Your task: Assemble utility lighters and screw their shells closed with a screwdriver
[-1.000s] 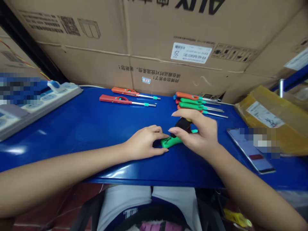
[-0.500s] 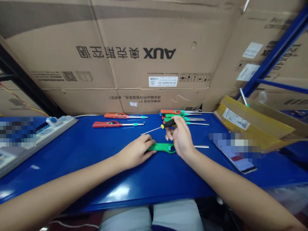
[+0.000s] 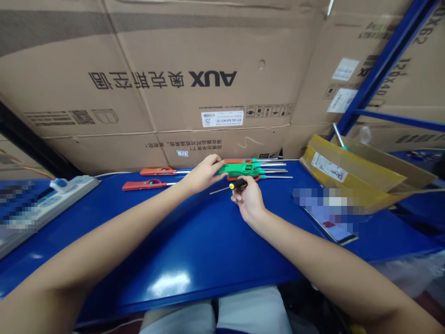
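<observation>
My left hand (image 3: 206,174) is closed on the handle end of a green long-necked lighter (image 3: 239,168), at the pile of lighters toward the back of the table. Orange and red lighters (image 3: 239,161) lie in that pile, their metal tubes pointing right. In my right hand (image 3: 251,199) is a screwdriver (image 3: 238,184) with a black and yellow handle, its thin shaft pointing left just in front of the pile. Left of my left hand lie an orange lighter (image 3: 156,171) and a red lighter (image 3: 144,185), their tube ends partly hidden by that hand and forearm.
A white power strip (image 3: 52,204) with a plug runs along the left side of the blue table (image 3: 208,250). At right are a phone (image 3: 330,222) and an open yellow-taped carton (image 3: 351,174). A large cardboard sheet (image 3: 156,41) stands behind, beside a blue metal frame (image 3: 385,65).
My left hand has carried the green lighter from the table's middle back to the pile. My right hand has shifted slightly, still holding the screwdriver. The camera view has turned a little right.
</observation>
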`<state>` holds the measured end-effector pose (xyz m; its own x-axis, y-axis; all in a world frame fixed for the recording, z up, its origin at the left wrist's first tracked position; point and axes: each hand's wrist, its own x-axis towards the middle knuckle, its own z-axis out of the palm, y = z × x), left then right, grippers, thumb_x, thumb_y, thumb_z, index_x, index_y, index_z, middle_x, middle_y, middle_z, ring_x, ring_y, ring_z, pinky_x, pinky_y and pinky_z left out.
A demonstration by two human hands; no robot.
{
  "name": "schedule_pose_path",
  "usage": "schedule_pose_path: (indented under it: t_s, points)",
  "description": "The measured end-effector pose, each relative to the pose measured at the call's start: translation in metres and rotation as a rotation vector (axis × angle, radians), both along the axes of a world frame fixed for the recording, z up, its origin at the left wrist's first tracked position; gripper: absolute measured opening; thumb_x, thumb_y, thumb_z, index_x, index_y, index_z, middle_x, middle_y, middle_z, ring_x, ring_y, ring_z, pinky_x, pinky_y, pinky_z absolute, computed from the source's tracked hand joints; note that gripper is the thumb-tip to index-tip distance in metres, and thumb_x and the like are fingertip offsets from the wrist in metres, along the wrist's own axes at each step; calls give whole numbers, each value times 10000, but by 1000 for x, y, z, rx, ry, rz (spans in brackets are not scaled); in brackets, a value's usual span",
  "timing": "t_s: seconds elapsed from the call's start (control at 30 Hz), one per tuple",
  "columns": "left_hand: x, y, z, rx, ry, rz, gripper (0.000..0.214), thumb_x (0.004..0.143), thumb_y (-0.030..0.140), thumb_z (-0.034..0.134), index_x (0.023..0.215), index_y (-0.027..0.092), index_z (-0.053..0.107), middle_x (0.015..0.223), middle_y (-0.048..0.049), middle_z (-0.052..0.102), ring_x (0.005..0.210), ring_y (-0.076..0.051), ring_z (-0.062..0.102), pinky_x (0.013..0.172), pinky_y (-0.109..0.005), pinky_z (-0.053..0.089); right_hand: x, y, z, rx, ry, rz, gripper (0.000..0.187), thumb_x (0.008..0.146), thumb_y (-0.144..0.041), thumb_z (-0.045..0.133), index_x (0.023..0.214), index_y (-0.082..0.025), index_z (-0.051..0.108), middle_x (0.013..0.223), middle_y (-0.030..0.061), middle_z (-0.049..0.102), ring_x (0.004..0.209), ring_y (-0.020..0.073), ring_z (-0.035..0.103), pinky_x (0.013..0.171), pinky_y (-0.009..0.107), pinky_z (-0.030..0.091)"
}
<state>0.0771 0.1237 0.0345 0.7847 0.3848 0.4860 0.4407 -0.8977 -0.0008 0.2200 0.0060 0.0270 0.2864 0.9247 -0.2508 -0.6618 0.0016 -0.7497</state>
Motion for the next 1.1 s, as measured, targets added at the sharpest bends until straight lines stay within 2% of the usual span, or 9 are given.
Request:
schedule_pose_path:
  t_s: [0.23, 0.5, 0.6, 0.67, 0.73, 0.8, 0.87, 0.97, 1.1]
  points:
    - [37, 27, -9, -64, 48, 113, 266, 977, 327, 573, 1100, 123, 691, 1012, -114, 582, 991, -252, 601, 958, -394, 512, 1, 7, -9, -86, -4, 10, 51, 841, -262, 485, 809, -222, 478, 519, -79, 541, 328, 53, 293, 398, 192, 313]
    - [43, 28, -9, -140, 73, 236, 344, 1001, 412, 549, 1079, 119, 712, 994, -114, 616, 940, -237, 641, 874, -322, 510, 7, 18, -21, -145, -25, 31, 207, 987, -274, 423, 875, -183, 572, 626, -50, 582, 378, 48, 352, 435, 188, 384]
    - [38, 23, -4, -155, 78, 260, 387, 986, 472, 571, 1123, 134, 700, 1053, -119, 638, 982, -245, 648, 863, -313, 509, 10, 21, -23, -158, -34, 54, 231, 1023, -346, 534, 1090, -152, 640, 955, 37, 686, 691, 117, 632, 649, 278, 563]
    - [31, 19, -1, -158, 71, 279, 416, 988, 500, 554, 1159, 144, 685, 1098, -120, 651, 1018, -251, 649, 877, -318, 510, 12, 22, -24, -164, -39, 79, 341, 993, -382, 623, 1252, -160, 619, 1213, 89, 659, 1003, 208, 675, 849, 405, 595]
    - [17, 15, 2, -157, 65, 299, 408, 995, 482, 532, 1206, 158, 662, 1131, -115, 661, 1054, -254, 646, 903, -327, 508, 14, 23, -24, -166, -47, 106, 399, 980, -383, 647, 1317, -175, 596, 1319, 105, 619, 1126, 248, 647, 934, 468, 574]
    - [-4, 11, 6, -156, 67, 318, 392, 979, 435, 539, 1264, 179, 626, 1158, -106, 666, 1087, -254, 636, 927, -335, 507, 16, 24, -24, -163, -61, 129, 372, 986, -382, 637, 1289, -169, 607, 1275, 97, 639, 1076, 231, 663, 899, 441, 586]
    - [-33, 9, 10, -155, 77, 340, 355, 952, 398, 540, 1218, 182, 633, 1167, -110, 669, 1120, -271, 621, 969, -368, 498, 17, 24, -25, -157, -83, 151, 275, 998, -356, 616, 1173, -145, 642, 1097, 69, 690, 878, 168, 684, 766, 347, 602]
    - [-87, 5, 12, -173, 108, 354, 288, 898, 357, 535, 1098, 186, 650, 1113, -111, 687, 1105, -286, 617, 982, -400, 496, 17, 24, -26, -130, -136, 183, 101, 957, -169, 572, 894, -139, 645, 747, 27, 700, 499, 76, 539, 540, 220, 542]
    - [-149, -4, 4, -215, 160, 348, 328, 860, 400, 558, 1094, 193, 657, 1166, -118, 697, 1123, -291, 621, 1021, -427, 478, 16, 22, -29, -59, -255, 211, 182, 757, -66, 732, 749, -168, 582, 629, -2, 666, 514, 87, 597, 533, 200, 556]
